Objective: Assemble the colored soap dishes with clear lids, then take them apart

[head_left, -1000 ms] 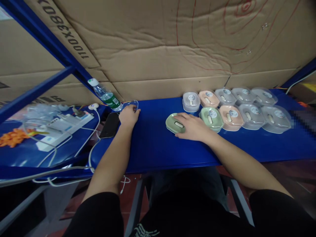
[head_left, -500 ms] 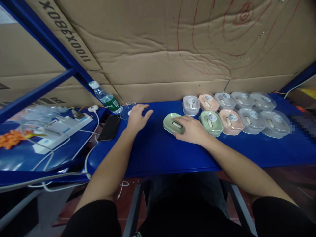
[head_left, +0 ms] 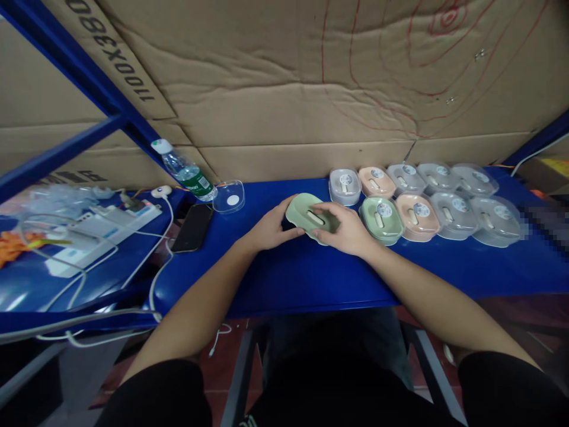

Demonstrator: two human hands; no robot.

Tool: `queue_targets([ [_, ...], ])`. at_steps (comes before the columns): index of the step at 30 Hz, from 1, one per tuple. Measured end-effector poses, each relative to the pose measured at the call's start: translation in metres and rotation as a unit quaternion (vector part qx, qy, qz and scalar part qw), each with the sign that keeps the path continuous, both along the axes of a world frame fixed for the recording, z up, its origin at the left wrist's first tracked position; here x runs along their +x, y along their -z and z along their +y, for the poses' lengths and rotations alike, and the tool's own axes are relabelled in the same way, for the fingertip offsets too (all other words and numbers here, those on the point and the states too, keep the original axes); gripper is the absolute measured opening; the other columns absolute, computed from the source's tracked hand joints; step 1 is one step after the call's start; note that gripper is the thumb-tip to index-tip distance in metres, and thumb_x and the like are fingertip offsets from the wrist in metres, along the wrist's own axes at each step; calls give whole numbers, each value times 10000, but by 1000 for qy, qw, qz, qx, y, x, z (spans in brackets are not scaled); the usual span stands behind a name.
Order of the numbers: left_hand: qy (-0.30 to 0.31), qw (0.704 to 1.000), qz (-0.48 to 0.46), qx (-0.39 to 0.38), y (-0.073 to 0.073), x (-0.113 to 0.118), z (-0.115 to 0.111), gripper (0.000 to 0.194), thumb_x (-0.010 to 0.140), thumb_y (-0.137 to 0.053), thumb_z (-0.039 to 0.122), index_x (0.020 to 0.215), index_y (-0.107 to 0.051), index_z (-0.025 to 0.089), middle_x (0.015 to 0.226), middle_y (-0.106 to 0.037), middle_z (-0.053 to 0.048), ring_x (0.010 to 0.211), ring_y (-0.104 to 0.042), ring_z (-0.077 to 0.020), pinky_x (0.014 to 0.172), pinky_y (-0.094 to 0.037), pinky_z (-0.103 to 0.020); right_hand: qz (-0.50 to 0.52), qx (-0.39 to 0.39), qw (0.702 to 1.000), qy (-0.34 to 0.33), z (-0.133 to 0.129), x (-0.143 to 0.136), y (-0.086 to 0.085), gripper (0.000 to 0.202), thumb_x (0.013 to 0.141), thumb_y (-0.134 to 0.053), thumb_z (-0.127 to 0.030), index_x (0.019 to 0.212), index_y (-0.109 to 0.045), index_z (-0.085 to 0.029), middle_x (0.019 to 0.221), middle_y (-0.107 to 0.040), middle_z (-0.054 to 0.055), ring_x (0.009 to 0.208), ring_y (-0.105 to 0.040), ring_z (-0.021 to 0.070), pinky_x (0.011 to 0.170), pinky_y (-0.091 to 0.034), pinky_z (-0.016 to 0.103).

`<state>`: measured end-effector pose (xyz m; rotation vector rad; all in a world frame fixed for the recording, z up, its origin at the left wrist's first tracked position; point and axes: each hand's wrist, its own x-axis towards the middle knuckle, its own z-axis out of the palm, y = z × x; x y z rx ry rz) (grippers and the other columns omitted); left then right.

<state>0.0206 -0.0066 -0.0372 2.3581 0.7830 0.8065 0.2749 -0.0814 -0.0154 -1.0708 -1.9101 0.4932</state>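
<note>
A light green soap dish (head_left: 299, 209) with a small cream bar-shaped piece (head_left: 316, 217) in its middle is held between my hands above the blue tabletop, slightly tilted. My left hand (head_left: 272, 228) grips its left side, thumb along the near edge. My right hand (head_left: 349, 230) holds its right side, with fingers reaching over the inside near the cream piece. A clear lid (head_left: 229, 204) with a round white label lies to the left. Just right of my right hand stands a green dish with a clear lid (head_left: 382, 220).
Lidded pink dishes (head_left: 416, 217) and several grey ones (head_left: 495, 220) stand in two rows at the right. At left are a water bottle (head_left: 189, 175), a black phone (head_left: 192, 228), a white power strip (head_left: 102, 240) and loose cables. A cardboard wall (head_left: 267, 130) closes the back.
My left hand has moved right from beside the clear lid and taken hold of the green dish. The dish has tilted and shifted slightly. The lid is now uncovered.
</note>
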Motion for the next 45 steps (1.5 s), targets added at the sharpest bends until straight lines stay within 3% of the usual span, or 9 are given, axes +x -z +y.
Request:
queue_targets([
  [11, -1, 999, 27, 29, 1, 0, 6, 1108, 710, -913, 597, 1629, -399, 255, 1555, -565, -180, 1402, -575, -397, 1187, -468, -606, 0, 22, 998, 50, 0, 0, -5, 419, 833, -768, -382, 1220, -701, -235, 1186, -786, 97, 1114, -740, 301, 1000, -581, 501],
  [16, -60, 989, -24, 133, -1, 0, 2, 783, 933, -720, 375, 1627, -373, 270, 1552, -563, -168, 1289, -652, -294, 1071, -559, -499, 21, 35, 999, 3, 0, 3, -8, 333, 851, -769, -424, 1112, -723, -223, 1124, -792, 94, 1032, -748, 278, 933, -591, 463],
  [19, -71, 976, -40, 203, -8, 0, -5, 543, 950, -643, 271, 1484, -542, 281, 1430, -667, -114, 1257, -671, -261, 1036, -566, -455, 57, -4, 997, -60, 1, 6, -7, 336, 885, -747, -525, 1026, -728, -221, 1022, -785, 74, 923, -740, 247, 848, -596, 426],
  [23, -165, 966, -50, 195, -7, 1, -5, 265, 969, -650, 347, 1203, -688, 227, 1116, -776, -72, 1023, -740, -235, 919, -590, -407, 204, -89, 972, -71, 8, 6, -4, 604, 882, -605, -817, 1064, -688, -247, 986, -754, 54, 898, -727, 233, 777, -627, 402],
  [26, -213, 961, -108, 142, 0, 3, 2, 329, 1009, -624, 478, 1187, -670, 204, 1001, -769, -59, 862, -736, -197, 806, -605, -354, 279, -90, 956, -23, 14, 5, -1, 658, 817, -666, -849, 1149, -630, -282, 996, -720, 41, 877, -716, 223, 732, -646, 384],
  [32, -67, 971, -70, 219, -5, 3, -1, 1001, 804, -783, 733, 1599, -367, 291, 1533, -560, -175, 1388, -595, -355, 1105, -541, -537, 330, -116, 936, 47, 18, 1, 3, 540, 866, -690, -768, 1082, -630, -276, 877, -664, 14, 727, -680, 190, 618, -643, 360],
  [36, -11, 953, -14, 304, -14, 2, -5, 859, 738, -833, 743, 1446, -537, 356, 1650, -450, -131, 1476, -505, -377, 1166, -468, -582, 354, -153, 920, 73, 22, 3, 5, 561, 875, -651, -792, 1070, -619, -268, 797, -639, 1, 669, -690, 190, 565, -607, 336],
  [41, -141, 952, 10, 271, -13, -6, 5, 506, 778, -830, 686, 1050, -689, 283, 1552, -553, -90, 1408, -545, -356, 1154, -439, -570, 290, -141, 942, 96, 22, 7, 5, 654, 914, -568, -808, 1296, -599, -278, 974, -748, 47, 739, -741, 209, 656, -631, 374],
  [45, -290, 937, 56, 184, -8, -17, 18, 404, 783, -863, 592, 890, -706, 236, 1542, -544, -107, 1425, -491, -402, 1209, -321, -626, 3, -62, 993, 96, 11, 7, 1, 492, 959, -661, -600, 1284, -688, -233, 1129, -795, 96, 1036, -750, 285, 942, -603, 481],
])
